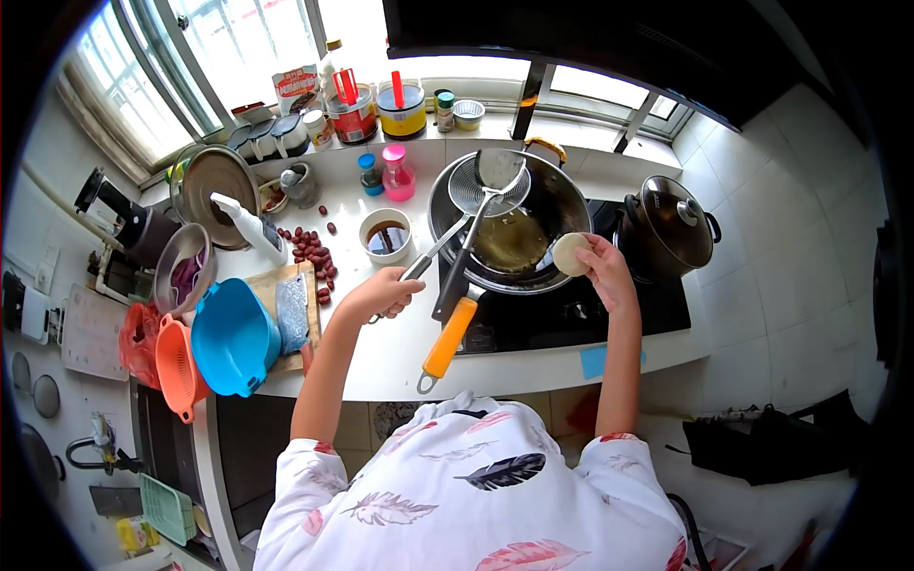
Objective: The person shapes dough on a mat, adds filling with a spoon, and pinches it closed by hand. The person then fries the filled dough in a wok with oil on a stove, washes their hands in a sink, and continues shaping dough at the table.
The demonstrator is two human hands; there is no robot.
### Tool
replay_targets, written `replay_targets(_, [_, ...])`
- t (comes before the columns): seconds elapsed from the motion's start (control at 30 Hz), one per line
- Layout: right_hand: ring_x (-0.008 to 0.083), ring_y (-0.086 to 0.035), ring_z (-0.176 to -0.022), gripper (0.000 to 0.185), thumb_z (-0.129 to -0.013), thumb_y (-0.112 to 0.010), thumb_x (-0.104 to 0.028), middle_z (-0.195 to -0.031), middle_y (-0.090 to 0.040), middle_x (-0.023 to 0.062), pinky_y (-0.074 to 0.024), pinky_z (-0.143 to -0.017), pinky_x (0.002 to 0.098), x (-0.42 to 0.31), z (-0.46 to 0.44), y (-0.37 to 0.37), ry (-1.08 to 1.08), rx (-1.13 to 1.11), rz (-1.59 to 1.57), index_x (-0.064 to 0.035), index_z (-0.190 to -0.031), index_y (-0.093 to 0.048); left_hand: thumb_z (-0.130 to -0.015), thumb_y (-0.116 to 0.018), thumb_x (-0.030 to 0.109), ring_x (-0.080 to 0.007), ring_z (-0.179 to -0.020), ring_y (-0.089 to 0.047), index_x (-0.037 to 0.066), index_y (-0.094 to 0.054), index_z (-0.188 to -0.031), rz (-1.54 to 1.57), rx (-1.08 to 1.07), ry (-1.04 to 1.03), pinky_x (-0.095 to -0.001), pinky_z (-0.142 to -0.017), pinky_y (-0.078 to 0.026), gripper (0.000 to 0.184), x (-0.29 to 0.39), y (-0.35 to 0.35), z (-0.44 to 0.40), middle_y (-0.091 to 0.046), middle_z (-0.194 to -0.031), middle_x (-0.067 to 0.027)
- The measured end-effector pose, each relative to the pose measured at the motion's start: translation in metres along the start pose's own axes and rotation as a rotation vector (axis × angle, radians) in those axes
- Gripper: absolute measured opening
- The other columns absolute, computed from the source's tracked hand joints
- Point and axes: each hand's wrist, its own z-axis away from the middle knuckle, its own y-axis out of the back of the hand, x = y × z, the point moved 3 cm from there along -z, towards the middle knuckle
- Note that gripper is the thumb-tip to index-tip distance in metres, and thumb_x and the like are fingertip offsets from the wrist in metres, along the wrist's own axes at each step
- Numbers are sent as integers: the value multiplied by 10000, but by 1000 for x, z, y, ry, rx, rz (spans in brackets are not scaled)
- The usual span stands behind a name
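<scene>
My left hand (383, 291) is closed around the handle of a wire skimmer (465, 190), whose mesh bowl hangs over the far left part of the wok (577, 205). Between the thumb and fingers of my right hand (606, 269) is a pale round disc (570, 254), perhaps dough, at the wok's right rim. Yellowish oil (512, 240) lies in the bottom of the wok. A spatula with an orange handle (449, 340) leans across the wok's left rim, its blade partly behind the skimmer.
A dark lidded pot (666, 228) stands right of the wok on the black cooktop (619, 319). To the left are a white bowl of dark liquid (386, 236), scattered red dates (314, 252), a blue basin (233, 338) and an orange basket (177, 366). Jars (402, 109) line the windowsill.
</scene>
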Motion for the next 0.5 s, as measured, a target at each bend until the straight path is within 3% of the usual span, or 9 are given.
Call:
replay_targets(0.3, [117, -567, -904, 324, -809, -610, -74, -992, -592, 50, -463, -781, 236, 5, -20, -25, -14, -73, -21, 10, -1106, -512, -847, -563, 215, -46, -421, -334, 89, -447, -705, 3, 117, -64, -202, -382, -255, 222, -1, 8, 0, -384, -532, 40])
replay_targets(0.37, [123, -565, -910, 321, -811, -609, -72, -997, -588, 52, -468, -786, 249, -2, -19, -30, -16, -65, -61, 13, -1105, -512, -842, -577, 226, -47, -420, -335, 69, -479, -715, -127, 198, -72, -205, -378, -261, 225, -2, 10, -5, -394, -540, 33])
replay_targets(0.4, [129, -564, -915, 325, -810, -611, -72, -1007, -584, 57, -467, -796, 257, -2, -22, -29, -21, -89, -72, 12, -1108, -511, -833, -597, 258, -50, -425, -350, 58, -500, -722, -68, 137, -81, -207, -378, -278, 249, -3, 15, -9, -405, -548, 29])
replay_targets(0.5, [130, -565, -914, 324, -811, -610, -74, -1014, -583, 58, -464, -798, 254, -10, -26, -31, -27, -120, -53, 10, -1109, -513, -828, -605, 350, -57, -435, -376, 67, -480, -708, -145, 222, -92, -205, -385, -305, 332, 3, 26, -20, -413, -553, 28])
